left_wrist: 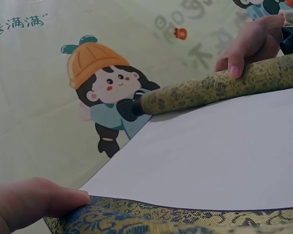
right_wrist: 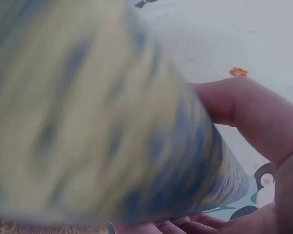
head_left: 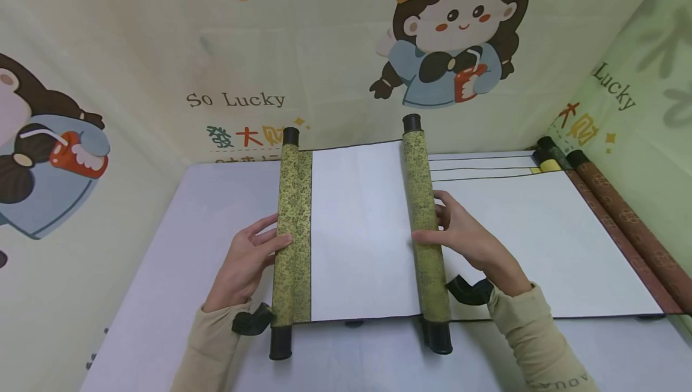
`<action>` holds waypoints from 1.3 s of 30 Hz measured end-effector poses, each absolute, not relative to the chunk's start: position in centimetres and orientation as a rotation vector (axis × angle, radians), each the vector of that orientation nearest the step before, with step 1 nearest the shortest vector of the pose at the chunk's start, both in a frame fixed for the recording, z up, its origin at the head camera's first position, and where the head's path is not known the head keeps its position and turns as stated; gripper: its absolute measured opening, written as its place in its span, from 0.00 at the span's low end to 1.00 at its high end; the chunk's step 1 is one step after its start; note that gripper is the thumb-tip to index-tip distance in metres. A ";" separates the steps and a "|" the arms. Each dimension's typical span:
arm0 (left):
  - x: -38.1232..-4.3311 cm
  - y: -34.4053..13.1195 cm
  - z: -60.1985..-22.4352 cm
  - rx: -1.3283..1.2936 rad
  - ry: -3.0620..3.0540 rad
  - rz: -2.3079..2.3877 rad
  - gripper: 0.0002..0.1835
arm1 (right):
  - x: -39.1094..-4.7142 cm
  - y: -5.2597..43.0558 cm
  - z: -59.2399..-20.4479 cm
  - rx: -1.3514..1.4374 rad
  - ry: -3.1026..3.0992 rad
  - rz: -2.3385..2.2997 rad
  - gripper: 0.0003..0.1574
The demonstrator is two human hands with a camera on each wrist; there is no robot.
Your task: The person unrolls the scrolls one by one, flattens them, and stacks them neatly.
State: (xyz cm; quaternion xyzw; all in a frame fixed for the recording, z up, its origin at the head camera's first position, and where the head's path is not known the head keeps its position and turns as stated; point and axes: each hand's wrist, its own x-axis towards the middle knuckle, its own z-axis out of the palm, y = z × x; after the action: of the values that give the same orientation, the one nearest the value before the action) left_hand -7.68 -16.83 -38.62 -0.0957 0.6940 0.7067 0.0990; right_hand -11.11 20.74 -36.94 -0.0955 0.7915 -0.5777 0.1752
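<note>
A hanging scroll lies partly unrolled before me, its white paper (head_left: 362,230) stretched between two rolls in yellow-green patterned brocade with black end knobs. My left hand (head_left: 243,263) holds the left roll (head_left: 286,194), thumb over its front and fingers behind its outer side. The thicker right roll (head_left: 418,182) is gripped by my right hand (head_left: 470,236), with the thumb across the front and the fingers curled behind. In the left wrist view, my left thumb (left_wrist: 44,201) presses the brocade edge. Blurred brocade (right_wrist: 97,122) fills much of the right wrist view.
Further right, more white scroll paper (head_left: 540,248) lies spread in layers. Brown brocade rolls (head_left: 627,218) with black knobs lie along the right wall. A cloth with cartoon figures (head_left: 324,50) hangs behind the white table (head_left: 216,200).
</note>
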 end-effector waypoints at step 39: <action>-6.8 -19.4 -38.8 -0.293 2.026 2.126 0.40 | -10.9 24.5 -36.6 -0.283 2.350 -1.584 0.62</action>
State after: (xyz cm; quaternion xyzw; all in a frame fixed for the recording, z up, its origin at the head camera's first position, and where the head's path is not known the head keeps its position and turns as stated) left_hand -6.77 -19.42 -38.85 -0.0989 0.6833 0.7172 0.0951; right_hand -10.91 24.45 -36.56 -0.0983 0.8162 -0.5503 0.1462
